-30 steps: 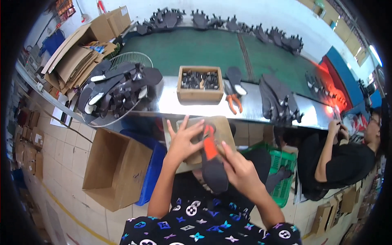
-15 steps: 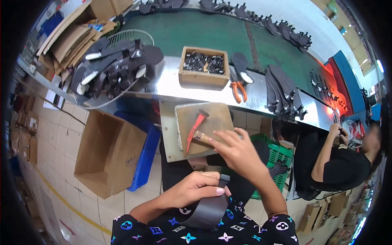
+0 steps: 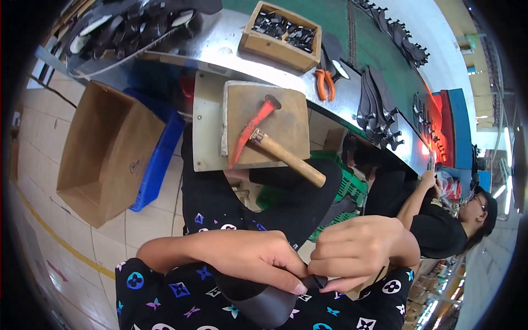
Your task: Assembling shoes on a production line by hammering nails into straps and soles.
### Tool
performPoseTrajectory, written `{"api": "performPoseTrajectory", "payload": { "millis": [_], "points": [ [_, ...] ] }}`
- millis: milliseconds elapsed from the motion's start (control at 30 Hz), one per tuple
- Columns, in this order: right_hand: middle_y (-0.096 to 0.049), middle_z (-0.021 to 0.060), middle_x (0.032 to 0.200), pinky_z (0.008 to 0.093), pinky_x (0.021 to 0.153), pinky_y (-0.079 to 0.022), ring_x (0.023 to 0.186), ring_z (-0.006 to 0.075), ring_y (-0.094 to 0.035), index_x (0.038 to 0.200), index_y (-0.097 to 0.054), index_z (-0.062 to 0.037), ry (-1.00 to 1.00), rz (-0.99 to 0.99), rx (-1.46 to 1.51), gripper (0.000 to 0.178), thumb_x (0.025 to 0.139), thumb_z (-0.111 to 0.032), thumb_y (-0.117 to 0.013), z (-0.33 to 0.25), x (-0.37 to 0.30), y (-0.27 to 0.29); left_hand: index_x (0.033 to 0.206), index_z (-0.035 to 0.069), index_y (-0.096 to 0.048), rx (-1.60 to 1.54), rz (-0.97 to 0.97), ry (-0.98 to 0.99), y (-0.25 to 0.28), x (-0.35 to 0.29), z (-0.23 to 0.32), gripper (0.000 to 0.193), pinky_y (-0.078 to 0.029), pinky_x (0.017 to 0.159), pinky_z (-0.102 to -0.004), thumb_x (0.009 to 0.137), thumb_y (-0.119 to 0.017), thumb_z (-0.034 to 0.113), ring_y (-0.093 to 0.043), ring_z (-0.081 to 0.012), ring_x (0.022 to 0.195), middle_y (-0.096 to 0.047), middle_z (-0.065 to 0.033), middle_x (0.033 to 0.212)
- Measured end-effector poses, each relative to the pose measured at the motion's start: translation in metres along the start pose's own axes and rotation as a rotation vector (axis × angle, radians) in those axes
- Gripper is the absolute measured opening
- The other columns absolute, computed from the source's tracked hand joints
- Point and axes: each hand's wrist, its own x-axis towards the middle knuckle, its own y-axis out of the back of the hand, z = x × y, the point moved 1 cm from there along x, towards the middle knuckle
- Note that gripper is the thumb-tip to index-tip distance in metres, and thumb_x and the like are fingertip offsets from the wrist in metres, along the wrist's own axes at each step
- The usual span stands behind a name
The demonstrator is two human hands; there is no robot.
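Observation:
Close to my body, a dark shoe sole (image 3: 265, 305) with a smooth curved surface lies under my left hand (image 3: 250, 258), whose fingers are closed on it. My right hand (image 3: 360, 247) is closed at the sole's narrow black end, with thumb and bent fingers pinched there. The fingers hide most of that end. Beyond my hands, a hammer (image 3: 289, 160) with a red head and wooden handle rests on a square tan block (image 3: 294, 124). Neither hand touches the hammer.
A metal-edged bench holds a wooden box (image 3: 275, 47) of small black parts, orange-handled pliers (image 3: 324, 83) and stacked dark soles (image 3: 377, 104). Left stand a cardboard box (image 3: 113, 159) and blue crate (image 3: 159, 159). A green crate (image 3: 352, 190) and a seated person (image 3: 440, 220) are right.
My right hand has left the hammer's handle and come back to the sole beside my left hand. The view has shifted; the hammer remains on the block.

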Motion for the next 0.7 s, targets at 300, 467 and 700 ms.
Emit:
{"api": "performPoseTrajectory", "payload": {
  "millis": [300, 467, 700],
  "points": [
    [-0.048, 0.0050, 0.069, 0.0282, 0.048, -0.044, 0.055, 0.0173, -0.052, 0.090, -0.064, 0.0098, 0.039, 0.102, -0.145, 0.027, 0.093, -0.017, -0.069, -0.016, 0.005, -0.018, 0.108, -0.009, -0.065, 0.138, -0.220, 0.051, -0.004, -0.008, 0.007, 0.027, -0.053, 0.080, -0.0385, 0.101, -0.059, 0.017, -0.066, -0.0349, 0.092, -0.069, -0.0211, 0.099],
    [-0.050, 0.0055, 0.069, 0.0275, 0.048, -0.045, 0.055, 0.0171, -0.053, 0.090, -0.065, 0.0097, 0.012, 0.092, -0.157, 0.027, 0.093, -0.017, -0.069, -0.019, 0.005, -0.024, 0.108, -0.009, -0.065, 0.198, -0.218, 0.091, -0.008, -0.012, 0.010, 0.029, -0.053, 0.083, -0.0392, 0.102, -0.057, 0.018, -0.065, -0.0349, 0.095, -0.068, -0.0206, 0.099],
    [-0.052, 0.0064, 0.072, 0.0277, 0.049, -0.046, 0.057, 0.0179, -0.055, 0.092, -0.065, 0.0098, 0.003, 0.061, -0.132, 0.029, 0.093, -0.019, -0.070, -0.018, 0.003, -0.025, 0.100, -0.007, -0.065, 0.393, -0.143, -0.027, -0.015, -0.015, 0.008, 0.026, -0.053, 0.082, -0.0391, 0.102, -0.057, 0.018, -0.063, -0.0332, 0.091, -0.065, -0.0190, 0.091]
  ]
}}
